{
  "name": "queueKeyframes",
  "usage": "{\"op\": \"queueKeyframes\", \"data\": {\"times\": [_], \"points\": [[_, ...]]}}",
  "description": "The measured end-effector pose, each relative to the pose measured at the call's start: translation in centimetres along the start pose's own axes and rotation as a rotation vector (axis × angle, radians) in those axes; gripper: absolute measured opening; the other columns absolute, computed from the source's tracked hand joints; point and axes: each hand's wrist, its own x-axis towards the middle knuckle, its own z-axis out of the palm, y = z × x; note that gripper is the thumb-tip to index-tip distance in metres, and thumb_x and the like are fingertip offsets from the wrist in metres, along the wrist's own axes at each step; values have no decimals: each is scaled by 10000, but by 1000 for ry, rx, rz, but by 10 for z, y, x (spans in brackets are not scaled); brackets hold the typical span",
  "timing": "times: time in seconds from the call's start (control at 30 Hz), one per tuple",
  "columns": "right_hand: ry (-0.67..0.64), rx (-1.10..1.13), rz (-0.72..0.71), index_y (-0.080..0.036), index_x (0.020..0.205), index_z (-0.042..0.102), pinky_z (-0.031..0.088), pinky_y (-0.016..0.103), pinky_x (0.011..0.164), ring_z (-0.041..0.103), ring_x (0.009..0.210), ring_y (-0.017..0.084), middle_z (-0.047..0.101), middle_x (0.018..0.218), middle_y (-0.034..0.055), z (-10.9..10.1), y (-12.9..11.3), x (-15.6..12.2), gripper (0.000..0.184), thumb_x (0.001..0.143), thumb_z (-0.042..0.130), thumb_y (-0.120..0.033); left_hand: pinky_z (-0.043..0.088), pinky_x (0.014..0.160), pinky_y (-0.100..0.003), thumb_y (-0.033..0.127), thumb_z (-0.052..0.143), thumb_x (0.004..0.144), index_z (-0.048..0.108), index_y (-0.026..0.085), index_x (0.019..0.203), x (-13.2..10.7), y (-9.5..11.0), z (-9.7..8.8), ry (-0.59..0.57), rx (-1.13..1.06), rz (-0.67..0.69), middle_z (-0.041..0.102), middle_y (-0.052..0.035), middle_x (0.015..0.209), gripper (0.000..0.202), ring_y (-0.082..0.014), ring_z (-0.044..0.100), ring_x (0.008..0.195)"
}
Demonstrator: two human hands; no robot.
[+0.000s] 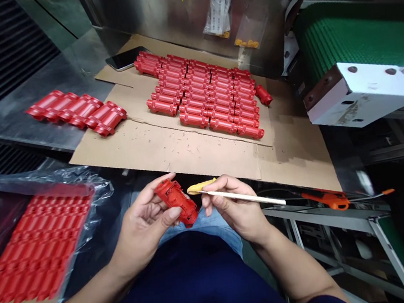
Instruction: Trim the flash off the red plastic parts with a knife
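Note:
My left hand (146, 222) is closed around a small red plastic part (176, 201), held over my lap just below the table's front edge. My right hand (233, 206) pinches a thin white stick-like tool (246, 196) whose tip points toward the red part; a yellow covering (199, 186) shows on one finger. Many matching red parts lie in neat rows (204, 94) on the cardboard sheet (172, 148) ahead.
A smaller row of red parts (77, 111) lies at the left on the metal table. A plastic-wrapped tray of red parts (36, 243) sits at my left. A phone (126, 59), hanging bags (220, 15), a green conveyor (358, 41) and an orange-handled tool (328, 200) are nearby.

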Motion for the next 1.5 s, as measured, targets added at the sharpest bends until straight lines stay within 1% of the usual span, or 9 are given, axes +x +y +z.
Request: {"op": "queueKeyframes", "data": {"times": [0.2,0.3,0.43,0.6,0.83,1.03,1.17,1.37,1.5], "points": [[-17,244,208,-204,1072,710,598,235,640,667,696,123,782,895,48,6,0,2,319,947,890,-436,647,958,-300,199,939,858,719,302,1481,-6,2,4,72,119,136,830,-78,1203,669,-244,810,1054],[-192,359,257,-208,1018,675,539,210,518,669,634,135,786,830,64,9,8,-5,338,965,854,-490,653,973,-336,199,927,868,707,291,1487,-6,4,4,91,121,177,832,-97,1229,664,-261,814,1054],[-580,80,-111,-217,913,701,591,247,515,711,536,160,743,644,24,1,5,-13,459,1044,694,-657,640,983,-310,208,894,912,659,298,1539,-3,2,-1,75,68,160,818,-98,1256,676,-235,801,1065],[-121,-573,-430,-225,1265,796,701,382,930,826,1063,227,846,1178,120,-12,-15,-15,206,1062,759,-230,649,956,-313,255,875,939,623,259,1572,4,2,-1,53,-143,33,812,-117,1198,682,-233,786,1055],[-194,-837,-676,-210,1461,732,733,377,930,814,1129,254,813,1284,134,-6,-9,-14,492,993,799,-76,653,872,-275,232,840,969,653,246,1543,4,8,4,-5,-245,-40,806,-116,1159,603,-195,773,950],[-242,-865,-703,-218,1505,691,732,393,934,798,1143,248,800,1301,135,-11,-8,-11,503,1023,778,-106,658,827,-280,237,836,970,653,227,1546,3,9,2,-11,-258,-62,795,-123,1140,604,-188,759,879],[-329,-915,-560,-218,1446,707,717,335,945,794,1146,213,768,1357,112,-16,-18,-7,357,1090,708,-200,655,828,-293,244,869,940,658,239,1553,6,8,-2,-33,-271,-104,793,-117,1113,648,-196,757,875],[-517,-1155,-430,-225,1175,798,654,262,743,737,853,167,785,927,23,-13,-40,-2,280,1179,525,-282,587,657,-234,316,876,938,709,218,1502,11,7,-7,-83,-295,-260,743,-76,937,596,-145,662,709],[-423,-823,-323,-220,1207,767,673,279,759,778,919,170,801,1081,62,-12,-23,-2,177,1145,610,-273,612,715,-281,363,872,942,696,228,1520,10,7,-7,-86,-325,-315,760,-103,1007,618,-163,680,749]]}}
